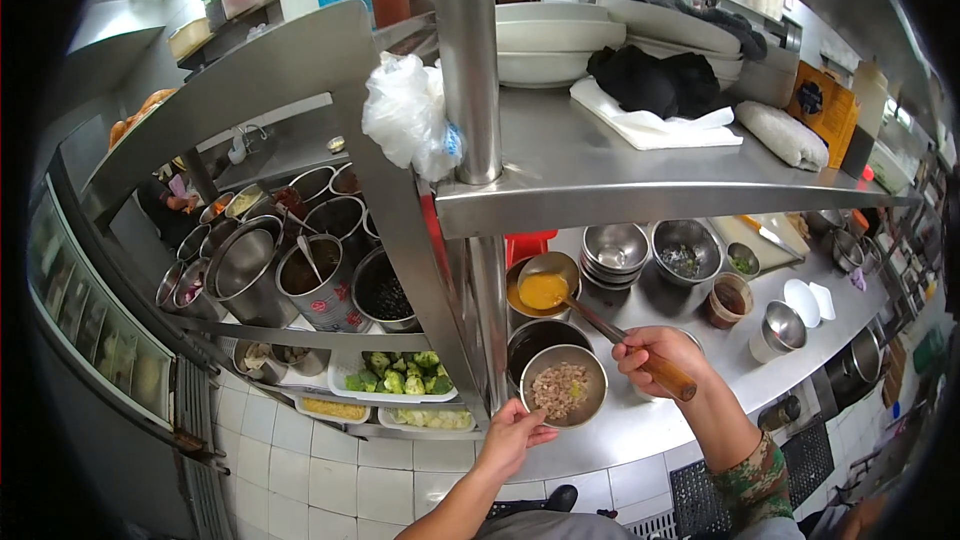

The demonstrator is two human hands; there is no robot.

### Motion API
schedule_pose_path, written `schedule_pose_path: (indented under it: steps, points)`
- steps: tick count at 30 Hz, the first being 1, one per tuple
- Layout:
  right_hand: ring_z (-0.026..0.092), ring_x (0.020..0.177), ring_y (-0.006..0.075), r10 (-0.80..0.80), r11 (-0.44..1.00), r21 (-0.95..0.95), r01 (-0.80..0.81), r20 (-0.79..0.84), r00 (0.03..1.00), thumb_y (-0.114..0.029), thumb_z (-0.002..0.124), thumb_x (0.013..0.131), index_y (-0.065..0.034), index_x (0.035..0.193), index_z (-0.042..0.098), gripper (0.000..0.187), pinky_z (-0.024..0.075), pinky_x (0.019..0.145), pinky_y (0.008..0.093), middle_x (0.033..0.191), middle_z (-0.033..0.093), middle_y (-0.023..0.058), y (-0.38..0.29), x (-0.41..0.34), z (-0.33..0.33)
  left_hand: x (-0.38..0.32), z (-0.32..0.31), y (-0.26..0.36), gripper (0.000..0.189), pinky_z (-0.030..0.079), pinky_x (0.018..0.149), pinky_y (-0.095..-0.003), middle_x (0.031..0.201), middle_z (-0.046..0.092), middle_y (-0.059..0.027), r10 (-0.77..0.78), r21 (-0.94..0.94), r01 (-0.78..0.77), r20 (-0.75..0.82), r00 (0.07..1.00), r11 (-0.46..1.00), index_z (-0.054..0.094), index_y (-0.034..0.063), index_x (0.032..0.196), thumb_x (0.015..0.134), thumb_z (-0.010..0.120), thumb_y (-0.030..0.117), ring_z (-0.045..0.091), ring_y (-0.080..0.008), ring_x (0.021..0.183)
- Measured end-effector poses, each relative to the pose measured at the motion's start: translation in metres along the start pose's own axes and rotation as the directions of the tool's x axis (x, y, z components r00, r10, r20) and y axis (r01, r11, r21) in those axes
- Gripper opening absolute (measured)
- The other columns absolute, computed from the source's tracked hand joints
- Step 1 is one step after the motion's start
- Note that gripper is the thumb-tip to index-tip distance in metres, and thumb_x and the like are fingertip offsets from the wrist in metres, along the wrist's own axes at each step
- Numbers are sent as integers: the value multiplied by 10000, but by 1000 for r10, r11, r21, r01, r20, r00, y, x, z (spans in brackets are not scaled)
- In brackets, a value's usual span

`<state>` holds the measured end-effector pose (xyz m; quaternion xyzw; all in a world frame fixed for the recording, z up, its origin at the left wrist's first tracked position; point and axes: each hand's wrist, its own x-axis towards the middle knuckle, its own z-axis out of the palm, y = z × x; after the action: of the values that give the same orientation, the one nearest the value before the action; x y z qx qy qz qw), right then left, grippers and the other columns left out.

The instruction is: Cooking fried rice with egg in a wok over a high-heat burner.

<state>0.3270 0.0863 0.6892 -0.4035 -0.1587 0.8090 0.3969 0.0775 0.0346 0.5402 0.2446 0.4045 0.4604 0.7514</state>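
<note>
My left hand [517,435] grips the rim of a small metal bowl [589,405] holding chopped, brownish-pink bits that look like meat, with a spot of yellow-green among them. In my right hand [660,360] is the wooden handle of a ladle [604,326]. Its round bowl carries orange-yellow liquid [544,290], possibly beaten egg, and hangs over a metal pot [517,313] with similar liquid. Between that pot and the held bowl stands a dark-filled round container [540,337], partly covered by the bowl.
Stacked metal bowls [615,249], a perforated bowl [684,251] and a knife [776,240] on a cutting board [750,246] sit farther back. An overhead steel shelf [637,157] and post [471,67] stand close ahead. At left are several food tins and pots [315,285] and broccoli [401,373].
</note>
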Motion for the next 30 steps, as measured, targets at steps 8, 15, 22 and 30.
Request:
schedule_pose_path:
  steps: [8, 15, 22, 30]
  points:
    - [462, 554, 60, -24, 970, -242, 8, -61, 998, -71, 471, 941, -17, 945, 491, 58, 342, 425, 242, 811, 524, 40, 2, 1, 15, -15, -17, -3, 198, 627, 712, -367, 891, 603, -111, -26, 22, 27, -33, 999, 999, 441, 69, 852, 935, 617, 30, 702, -260, 778]
    - [479, 563, 74, 50, 999, 8, -50, 9, 999, -44, 463, 934, -43, 932, 461, 3, 348, 447, 231, 865, 545, 70, -7, 3, -6, -8, -17, -5, 194, 627, 717, -368, 871, 607, -108, -35, 20, 35, -39, 999, 999, 446, 69, 851, 936, 614, 26, 702, -255, 777]
    - [445, 539, 21, 124, 936, 280, -216, 312, 942, -129, 463, 956, -24, 910, 481, 116, 318, 436, 195, 706, 481, -38, -8, 6, -9, 16, -12, 8, 178, 614, 730, -367, 881, 620, -101, 24, -5, -25, -47, 999, 1000, 466, 73, 856, 935, 624, 52, 700, -240, 772]
    - [536, 591, 47, -33, 802, 576, -157, 305, 952, -130, 482, 907, 179, 1192, 460, 421, 336, 424, 217, 929, 540, 100, 1, -36, -13, 78, 19, -20, 204, 613, 687, -294, 832, 647, -90, 33, 55, -33, -9, 999, 998, 489, 66, 849, 919, 672, 125, 710, -206, 768]
